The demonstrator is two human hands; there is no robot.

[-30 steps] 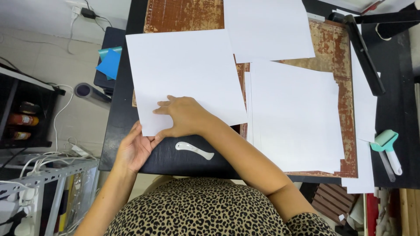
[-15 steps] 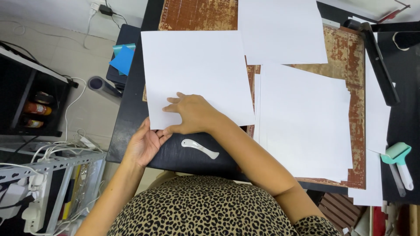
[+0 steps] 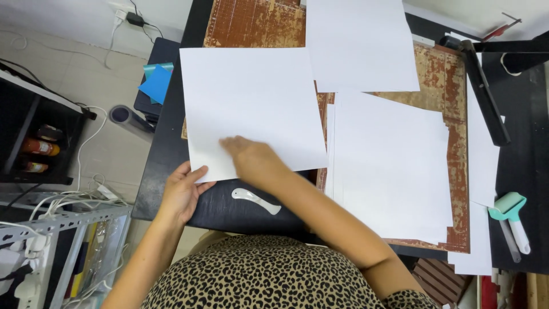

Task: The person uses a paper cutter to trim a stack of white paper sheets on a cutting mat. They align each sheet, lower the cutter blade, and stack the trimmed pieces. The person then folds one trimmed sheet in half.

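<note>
Resting at the near left corner of a white paper sheet, the left hand lies fingers loosely spread, thumb tip touching the sheet's lower edge; it grips nothing. Left of the table, on the floor: a dark roll, white cables, a metal rack. A blue folded paper sits on a small dark surface just beside the sheet's left edge.

The sheet lies flat, partly on the black table, partly over a worn brown cutting mat. The right hand presses flat on the sheet's lower middle, palm down, fingers blurred, open, holding nothing. Just below it, apart from both hands, lies a white bone folder on the table.

Further right: a second white sheet at the top, a stack of white sheets over the mat. Then a black cutter arm, and at the far right a teal roller with white handle.
</note>
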